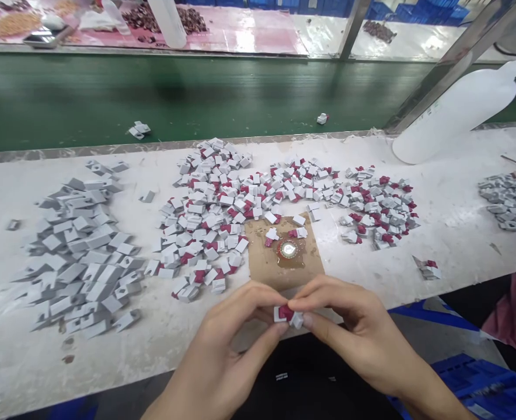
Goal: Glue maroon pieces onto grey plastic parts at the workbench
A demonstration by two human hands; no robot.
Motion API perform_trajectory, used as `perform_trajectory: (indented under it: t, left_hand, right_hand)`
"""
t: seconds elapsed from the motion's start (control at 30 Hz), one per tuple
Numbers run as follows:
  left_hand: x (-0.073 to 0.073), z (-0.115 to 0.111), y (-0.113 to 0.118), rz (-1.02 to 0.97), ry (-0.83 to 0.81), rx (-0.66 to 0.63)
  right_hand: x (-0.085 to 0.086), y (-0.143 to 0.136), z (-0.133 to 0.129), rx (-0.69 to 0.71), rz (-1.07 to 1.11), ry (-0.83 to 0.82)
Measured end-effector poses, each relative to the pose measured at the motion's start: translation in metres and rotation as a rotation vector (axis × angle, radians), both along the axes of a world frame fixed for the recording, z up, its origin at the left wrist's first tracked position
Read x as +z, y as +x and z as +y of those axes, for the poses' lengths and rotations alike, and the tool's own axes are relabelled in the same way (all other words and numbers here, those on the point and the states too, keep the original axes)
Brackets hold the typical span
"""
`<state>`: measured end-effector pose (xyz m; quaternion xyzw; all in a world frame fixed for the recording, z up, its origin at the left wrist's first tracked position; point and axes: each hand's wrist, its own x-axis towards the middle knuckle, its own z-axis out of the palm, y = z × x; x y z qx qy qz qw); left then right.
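Note:
Between the fingertips of both hands is a small grey and dark red plastic piece [286,314], at the table's front edge. My left hand [236,338] pinches its left side, and my right hand [349,326] grips the right side. Just beyond them lies a brown cardboard square [262,262] bearing a round cap [288,249] in a wet patch, with a few loose pieces beside it. Grey and red pieces [214,204] form a large heap behind and left of the cardboard. Another grey and red heap [378,204] is at its right.
Plain grey parts [87,251] are piled at the left, more [512,201] at the far right. A white squeeze bottle [455,114] leans by a metal post [437,70]. A green belt [240,99] runs behind the table [161,344]. Blue crates [481,385] sit below right.

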<state>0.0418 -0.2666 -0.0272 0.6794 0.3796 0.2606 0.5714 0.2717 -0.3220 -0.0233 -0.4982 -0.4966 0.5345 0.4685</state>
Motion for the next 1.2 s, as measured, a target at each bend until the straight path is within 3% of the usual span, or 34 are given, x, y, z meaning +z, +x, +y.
perform_trajectory:
  t: [0.1, 0.2, 0.27, 0.37, 0.47, 0.57, 0.7, 0.8, 0.9, 1.0, 1.2]
  left_hand:
    - [-0.005, -0.008, -0.008, 0.069, 0.043, 0.027]
    - [-0.002, -0.005, -0.015, 0.128, 0.104, 0.084]
    - [0.007, 0.009, -0.019, 0.163, 0.155, 0.134]
    - [0.03, 0.051, -0.017, 0.236, 0.261, 0.223]
    - [0.051, 0.113, 0.001, 0.358, 0.361, 0.319]
    - [0.059, 0.181, 0.033, 0.484, 0.408, 0.315]
    - [0.052, 0.255, 0.08, 0.687, 0.385, 0.322]
    - [0.042, 0.292, 0.108, 0.759, 0.386, 0.35]
    - [0.032, 0.314, 0.13, 0.791, 0.347, 0.328]
    - [0.024, 0.327, 0.145, 0.777, 0.308, 0.292]
    - [0.017, 0.338, 0.149, 0.708, 0.309, 0.32]
  right_hand:
    - [-0.001, 0.003, 0.002, 0.042, -0.059, -0.016]
    - [0.003, 0.015, 0.009, -0.068, -0.122, -0.009]
    - [0.007, 0.029, 0.018, -0.163, -0.207, 0.012]
    - [0.013, 0.056, 0.051, -0.321, -0.419, 0.096]
    - [0.015, 0.081, 0.114, -0.444, -0.715, 0.177]
    - [0.011, 0.095, 0.199, -0.422, -0.885, 0.164]
    - [0.006, 0.094, 0.3, -0.358, -0.942, 0.15]
    - [0.002, 0.089, 0.344, -0.295, -0.938, 0.128]
    - [-0.003, 0.083, 0.364, -0.269, -0.875, 0.081]
    - [-0.004, 0.081, 0.366, -0.282, -0.746, 0.024]
    - [0.01, 0.081, 0.331, -0.271, -0.336, 0.014]
